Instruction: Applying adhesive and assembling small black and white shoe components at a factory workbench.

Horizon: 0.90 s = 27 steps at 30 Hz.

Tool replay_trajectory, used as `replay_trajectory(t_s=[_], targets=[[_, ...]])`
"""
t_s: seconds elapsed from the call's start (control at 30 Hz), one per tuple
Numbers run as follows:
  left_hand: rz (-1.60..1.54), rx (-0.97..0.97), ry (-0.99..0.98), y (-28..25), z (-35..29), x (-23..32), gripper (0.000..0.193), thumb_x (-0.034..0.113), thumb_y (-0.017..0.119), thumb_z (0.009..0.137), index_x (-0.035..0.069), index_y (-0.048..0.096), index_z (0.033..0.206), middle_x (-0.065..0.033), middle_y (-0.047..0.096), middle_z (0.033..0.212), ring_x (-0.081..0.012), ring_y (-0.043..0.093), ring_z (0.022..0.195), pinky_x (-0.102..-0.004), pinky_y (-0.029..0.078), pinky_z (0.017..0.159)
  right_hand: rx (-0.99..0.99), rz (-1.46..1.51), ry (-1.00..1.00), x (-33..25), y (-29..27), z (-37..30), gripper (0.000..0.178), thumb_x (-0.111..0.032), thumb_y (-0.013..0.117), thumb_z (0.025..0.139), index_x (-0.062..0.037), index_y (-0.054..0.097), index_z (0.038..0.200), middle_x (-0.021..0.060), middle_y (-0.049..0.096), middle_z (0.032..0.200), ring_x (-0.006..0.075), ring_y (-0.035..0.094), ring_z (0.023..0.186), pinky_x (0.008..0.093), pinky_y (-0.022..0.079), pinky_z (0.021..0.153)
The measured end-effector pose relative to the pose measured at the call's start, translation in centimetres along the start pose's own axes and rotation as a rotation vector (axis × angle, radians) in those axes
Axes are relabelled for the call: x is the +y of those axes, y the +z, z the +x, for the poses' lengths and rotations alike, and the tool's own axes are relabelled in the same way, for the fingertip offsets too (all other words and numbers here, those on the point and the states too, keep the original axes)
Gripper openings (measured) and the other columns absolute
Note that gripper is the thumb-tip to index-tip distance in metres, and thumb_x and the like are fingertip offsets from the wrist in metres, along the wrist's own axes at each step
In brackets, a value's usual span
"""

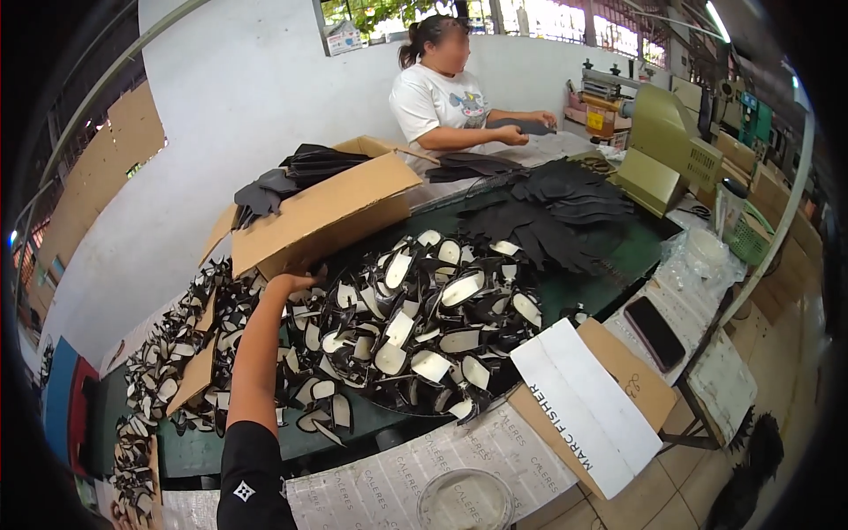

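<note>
My left arm reaches up from the lower edge, and my left hand (296, 280) is at the lower edge of a cardboard box (331, 212). The fingers point right and look apart, with no held thing showing between them; part of the hand is hard to make out. Dark flat pieces (329, 162) hang over the box's rim. Just right of the hand lies a big heap of black shoe parts with pale insoles (428, 322). More small black and cream pieces (168, 362) are piled to its left. My right hand does not show clearly.
Across the green conveyor belt (565, 287), a co-worker (437, 97) holds a dark piece in both hands. Black cut pieces (552, 212) lie before them. Nearer me are a white box lid (583, 406), a phone (654, 333), and a clear round container (465, 502). An olive machine (667, 146) stands right.
</note>
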State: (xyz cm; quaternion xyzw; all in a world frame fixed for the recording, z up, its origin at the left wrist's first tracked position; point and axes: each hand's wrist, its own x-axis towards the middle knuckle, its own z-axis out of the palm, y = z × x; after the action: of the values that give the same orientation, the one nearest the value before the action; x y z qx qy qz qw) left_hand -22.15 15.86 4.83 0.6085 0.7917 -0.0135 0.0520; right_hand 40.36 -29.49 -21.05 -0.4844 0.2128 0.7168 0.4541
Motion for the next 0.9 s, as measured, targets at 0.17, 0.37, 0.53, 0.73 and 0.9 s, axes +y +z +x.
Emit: replay_trajectory(t_s=[0.17, 0.37, 0.53, 0.73, 0.9], targets=[[0.052, -0.256, -0.291, 0.7, -2.9, -2.7, 0.072, 0.062, 0.049, 0.085, 0.0, 0.061, 0.12, -0.0234, 0.055, 0.13, -0.0398, 0.053, 0.12, -0.0448, 0.044, 0.098, -0.146, 0.028, -0.02, -0.1, -0.8, -0.8, 0.021, -0.023, 0.059, 0.093, -0.0079, 0.063, 0.106, 0.0056, 0.06, 0.111, 0.0209, 0.055, 0.102, 0.0398, 0.045, 0.093], [-0.069, 0.074, -0.192, 2.2, -9.7, -0.1, 0.05, 0.045, 0.044, 0.085, 0.014, 0.066, 0.118, -0.0247, 0.064, 0.111, -0.0373, 0.061, 0.107, -0.0444, 0.046, 0.095, -0.303, 0.035, -0.098, -0.8, -1.2, -2.6, 0.023, -0.024, 0.059, 0.093, -0.008, 0.067, 0.107, 0.0086, 0.067, 0.1, 0.021, 0.06, 0.095, 0.0351, 0.048, 0.09], [-0.097, 0.111, -0.168, 4.3, -14.6, -4.9, 0.051, 0.043, 0.039, 0.089, 0.007, 0.065, 0.114, -0.0226, 0.059, 0.122, -0.0416, 0.055, 0.116, -0.0571, 0.039, 0.098, -0.313, 0.136, -0.058, -1.9, -2.3, -0.4, 0.023, -0.024, 0.06, 0.092, -0.0075, 0.061, 0.108, 0.0104, 0.061, 0.095, 0.0198, 0.058, 0.082, 0.0337, 0.052, 0.078], [-0.26, 0.942, 0.072, 2.4, -24.8, 0.3, 0.036, 0.032, 0.04, 0.1, 0.003, 0.061, 0.107, -0.0199, 0.064, 0.104, -0.0406, 0.059, 0.101, -0.05, 0.046, 0.086, -0.347, 0.253, -0.295, -3.2, -3.4, -3.9, 0.024, -0.02, 0.058, 0.093, -0.0119, 0.061, 0.116, 0.0079, 0.06, 0.1, 0.0175, 0.056, 0.085, 0.0303, 0.05, 0.08], [-1.086, 1.038, -0.148, 3.2, -34.9, 2.9, 0.041, 0.037, 0.037, 0.103, 0.003, 0.056, 0.113, -0.0098, 0.059, 0.089, -0.0252, 0.055, 0.077, -0.0384, 0.047, 0.076, -0.488, 0.055, -0.441, -3.1, -0.3, -10.9, 0.028, -0.023, 0.057, 0.096, -0.0131, 0.058, 0.122, 0.0055, 0.06, 0.102, 0.0166, 0.056, 0.089, 0.0291, 0.049, 0.084]])
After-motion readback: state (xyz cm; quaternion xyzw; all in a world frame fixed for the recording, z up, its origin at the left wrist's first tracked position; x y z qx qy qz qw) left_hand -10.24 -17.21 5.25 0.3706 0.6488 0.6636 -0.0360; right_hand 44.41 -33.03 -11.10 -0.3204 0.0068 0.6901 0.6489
